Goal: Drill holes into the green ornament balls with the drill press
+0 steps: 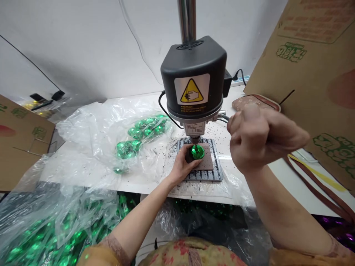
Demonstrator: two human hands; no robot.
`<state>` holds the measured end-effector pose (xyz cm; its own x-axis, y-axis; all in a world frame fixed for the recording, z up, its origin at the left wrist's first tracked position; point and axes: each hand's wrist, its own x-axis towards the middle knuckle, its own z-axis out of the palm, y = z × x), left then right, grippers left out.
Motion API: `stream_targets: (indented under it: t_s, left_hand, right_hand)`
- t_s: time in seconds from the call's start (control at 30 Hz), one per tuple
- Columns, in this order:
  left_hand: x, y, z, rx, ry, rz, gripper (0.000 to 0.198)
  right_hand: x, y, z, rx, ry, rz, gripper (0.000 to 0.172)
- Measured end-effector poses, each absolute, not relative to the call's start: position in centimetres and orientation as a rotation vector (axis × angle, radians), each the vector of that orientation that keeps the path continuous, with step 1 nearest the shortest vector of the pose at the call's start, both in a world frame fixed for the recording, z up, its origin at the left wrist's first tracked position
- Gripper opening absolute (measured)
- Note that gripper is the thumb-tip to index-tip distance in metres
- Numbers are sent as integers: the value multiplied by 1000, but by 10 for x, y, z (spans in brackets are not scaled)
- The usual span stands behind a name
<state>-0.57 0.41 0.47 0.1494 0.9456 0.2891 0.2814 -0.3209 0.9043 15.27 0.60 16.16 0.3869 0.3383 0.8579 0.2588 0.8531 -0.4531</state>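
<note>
My left hand point(185, 161) is closed around the side of a shiny green faceted ball point(198, 152), thumb in front and fingers behind. The ball sits under the chuck point(195, 140) of a small bench drill press point(193, 75), on a brown board point(206, 162) over the slotted metal base point(217, 173). The drill's tip meets the top of the ball. To the right of the motor housing, my right hand point(256, 138) is raised in a fist at the drill press lever point(222, 114); most of the lever is hidden behind the fingers.
Several green balls point(148, 127) lie in clear plastic bags point(83, 125) to the left. More bagged green balls point(47, 236) are below the table's front edge. Cardboard boxes point(310, 85) stand on both sides. A brown strapped pouch point(257, 100) lies behind my right hand. Dark shavings dot the table.
</note>
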Motion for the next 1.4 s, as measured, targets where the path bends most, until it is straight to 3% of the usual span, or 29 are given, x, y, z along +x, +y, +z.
stream_targets:
  t_s: [0.27,0.5,0.83,1.0,1.23,1.4]
  left_hand:
    - [-5,-3,11,1776,1344,1195,52]
    - [-4,-20,14,1660,1494,1393,46]
    - [-18,-47,15,1609,1397,1436,55]
    - [-15,-66,27,1696,1210,1418,43]
    - [0,-130,-2,2243,627,883,27]
    - [6,-134,-43,2749,518,276,38]
  right_hand:
    - [154,29,212,-563,-1186,221,44]
    - [159,44,217,-514,-1175,323,45]
    - [158,50,213,-460,-1128,287,47]
    - [158,50,213,-476,-1136,286,46]
    - [159,50,213,-494,-1129,309,45]
    - [158,50,214,-512,-1087,347,45]
